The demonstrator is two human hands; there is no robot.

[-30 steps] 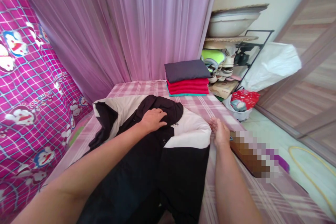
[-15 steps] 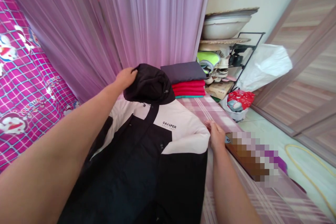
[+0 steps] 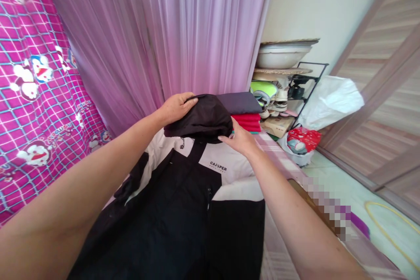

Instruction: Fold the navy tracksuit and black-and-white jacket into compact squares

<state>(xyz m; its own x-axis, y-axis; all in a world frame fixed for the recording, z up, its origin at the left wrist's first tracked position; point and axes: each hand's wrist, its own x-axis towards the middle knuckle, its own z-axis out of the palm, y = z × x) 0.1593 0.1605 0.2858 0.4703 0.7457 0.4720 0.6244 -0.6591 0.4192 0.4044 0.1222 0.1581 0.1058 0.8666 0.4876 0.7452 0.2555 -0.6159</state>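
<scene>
A black and white hooded jacket [image 3: 170,210] lies front up on a surface with a plaid cover, its printed chest lettering facing me. My left hand [image 3: 180,107] grips the upper left edge of its black hood [image 3: 206,118], thumb on top and fingers behind the cloth. At the hood's right side is my right hand [image 3: 239,138], its thumb in front of the lower edge and its other fingers behind, partly hidden. Just behind the hood sits a folded dark grey cloth [image 3: 241,103] on top of folded red cloths [image 3: 246,122].
Purple curtains [image 3: 203,30] hang right behind the jacket, with a pink cartoon-print cloth [image 3: 39,96] at left. A shoe rack [image 3: 306,89] with basins and shoes stands back right, beside white bags [image 3: 334,100]. A brown phone-like item [image 3: 305,192], partly pixelated, lies at right.
My right hand has moved from the jacket's right shoulder up to the hood's right side. The left hand has kept hold of the hood, which now looks flatter. The view has shifted slightly.
</scene>
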